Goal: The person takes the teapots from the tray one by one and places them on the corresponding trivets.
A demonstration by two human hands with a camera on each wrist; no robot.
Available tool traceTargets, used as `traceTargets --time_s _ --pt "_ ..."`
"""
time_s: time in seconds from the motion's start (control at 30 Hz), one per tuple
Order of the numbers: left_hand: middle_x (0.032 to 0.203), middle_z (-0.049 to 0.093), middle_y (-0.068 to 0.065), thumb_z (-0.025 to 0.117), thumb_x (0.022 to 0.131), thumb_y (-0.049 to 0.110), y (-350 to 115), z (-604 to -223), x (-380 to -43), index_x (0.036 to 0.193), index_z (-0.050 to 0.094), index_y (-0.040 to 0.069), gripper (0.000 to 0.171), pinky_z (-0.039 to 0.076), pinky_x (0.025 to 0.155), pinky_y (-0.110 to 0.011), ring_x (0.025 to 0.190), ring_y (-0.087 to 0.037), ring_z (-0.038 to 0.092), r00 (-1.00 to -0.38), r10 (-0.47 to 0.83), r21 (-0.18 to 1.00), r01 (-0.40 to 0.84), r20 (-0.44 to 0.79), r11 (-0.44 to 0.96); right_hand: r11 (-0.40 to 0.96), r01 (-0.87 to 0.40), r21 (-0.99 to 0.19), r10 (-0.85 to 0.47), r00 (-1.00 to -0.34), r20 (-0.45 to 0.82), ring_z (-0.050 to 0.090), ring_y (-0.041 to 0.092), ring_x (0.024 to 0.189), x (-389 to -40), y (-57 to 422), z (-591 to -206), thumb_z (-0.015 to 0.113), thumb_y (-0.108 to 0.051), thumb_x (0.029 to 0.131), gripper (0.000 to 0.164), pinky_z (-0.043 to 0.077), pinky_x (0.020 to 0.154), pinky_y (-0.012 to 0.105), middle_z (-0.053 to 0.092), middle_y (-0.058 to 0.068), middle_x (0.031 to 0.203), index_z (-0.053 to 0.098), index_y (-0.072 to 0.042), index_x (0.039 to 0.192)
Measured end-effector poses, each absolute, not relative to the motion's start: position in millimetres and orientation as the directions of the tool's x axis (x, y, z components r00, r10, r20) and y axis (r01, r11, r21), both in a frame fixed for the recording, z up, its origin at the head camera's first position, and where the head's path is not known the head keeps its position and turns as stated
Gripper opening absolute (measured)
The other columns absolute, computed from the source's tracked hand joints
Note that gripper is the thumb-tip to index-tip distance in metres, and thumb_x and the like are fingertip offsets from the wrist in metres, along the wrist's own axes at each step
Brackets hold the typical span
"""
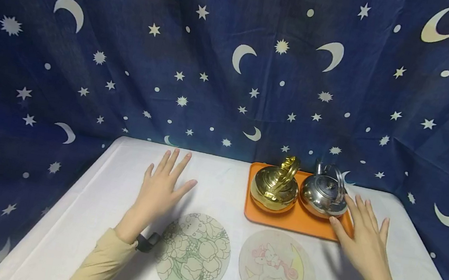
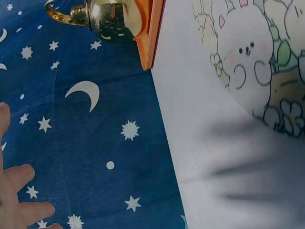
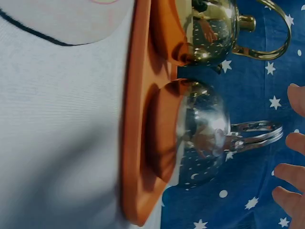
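A gold teapot and a silver teapot stand side by side on an orange tray at the back right of the table. My right hand is spread above the tray's right end, its fingertips close to the silver teapot's handle and holding nothing. Over the left part of the table my left hand hovers with straight, spread fingers, also holding nothing. Nearest to it lies a round mat with a flower and bunny drawing. A second round mat with a pink unicorn lies to its right.
A white cloth covers the table. Behind it hangs a dark blue curtain with moons and stars, meeting the table's back edge just past the tray. Both wrists carry black straps with small cameras.
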State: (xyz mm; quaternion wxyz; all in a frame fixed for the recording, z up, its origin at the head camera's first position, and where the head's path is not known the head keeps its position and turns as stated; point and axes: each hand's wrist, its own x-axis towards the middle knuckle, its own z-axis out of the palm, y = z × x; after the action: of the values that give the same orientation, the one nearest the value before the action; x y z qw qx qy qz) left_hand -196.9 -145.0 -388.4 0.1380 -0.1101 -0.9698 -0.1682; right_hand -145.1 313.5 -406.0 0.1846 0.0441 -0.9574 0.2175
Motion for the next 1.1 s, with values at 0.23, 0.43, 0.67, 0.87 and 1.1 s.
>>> traceTargets --time_s 0.23,0.43,0.67,0.87,1.1 --pt "0.161 0.018 -0.009 0.040 0.096 0.058 -135 -393 -194 0.153 0.021 0.030 0.066 0.017 0.113 -0.065 0.150 -0.030 0.012 -0.931 0.174 0.337 0.284 0.322 0.898 0.881 -0.155 -0.448 0.029 -0.925 0.378 0.008 0.040 0.149 -143 322 -418 0.052 -0.036 0.098 0.064 -0.019 0.112 0.062 0.022 0.026 0.156 0.026 -0.014 0.152" --pt "0.160 0.022 -0.010 0.039 0.098 0.054 -127 -396 -192 0.153 0.024 0.027 0.064 0.024 0.111 -0.065 0.149 -0.031 0.016 -0.923 0.183 0.364 0.308 0.338 0.879 0.863 -0.133 -0.487 0.073 -0.922 0.381 0.015 0.045 0.146 -145 331 -429 0.052 -0.033 0.098 0.063 -0.013 0.114 0.064 0.027 0.030 0.152 0.028 -0.009 0.151" --pt "0.159 0.024 -0.011 0.042 0.098 0.050 -117 -399 -192 0.152 0.027 0.024 0.062 0.028 0.109 -0.063 0.148 -0.033 0.020 -0.921 0.193 0.413 0.330 0.338 0.849 0.825 -0.114 -0.554 0.105 -0.932 0.347 0.023 0.056 0.136 -147 339 -439 0.052 -0.028 0.098 0.060 0.000 0.112 0.069 0.033 0.037 0.144 0.031 -0.001 0.147" --pt "0.158 0.027 -0.011 0.042 0.099 0.049 -109 -401 -191 0.151 0.029 0.024 0.060 0.031 0.107 -0.064 0.147 -0.032 0.023 -0.922 0.189 0.459 0.337 0.338 0.822 0.787 0.003 -0.617 0.168 -0.963 0.210 0.028 0.060 0.130 -151 343 -449 0.049 -0.034 0.099 0.063 0.022 0.102 0.072 0.030 0.038 0.144 0.028 -0.001 0.148" --pt "0.159 0.027 -0.010 0.040 0.099 0.050 -101 -404 -190 0.151 0.030 0.024 0.059 0.029 0.108 -0.065 0.147 -0.032 0.024 -0.928 0.180 0.515 0.333 0.325 0.790 0.774 0.119 -0.622 0.204 -0.977 0.066 0.027 0.059 0.131 -157 348 -459 0.046 -0.038 0.100 0.064 0.025 0.101 0.071 0.029 0.039 0.144 0.029 0.004 0.146"
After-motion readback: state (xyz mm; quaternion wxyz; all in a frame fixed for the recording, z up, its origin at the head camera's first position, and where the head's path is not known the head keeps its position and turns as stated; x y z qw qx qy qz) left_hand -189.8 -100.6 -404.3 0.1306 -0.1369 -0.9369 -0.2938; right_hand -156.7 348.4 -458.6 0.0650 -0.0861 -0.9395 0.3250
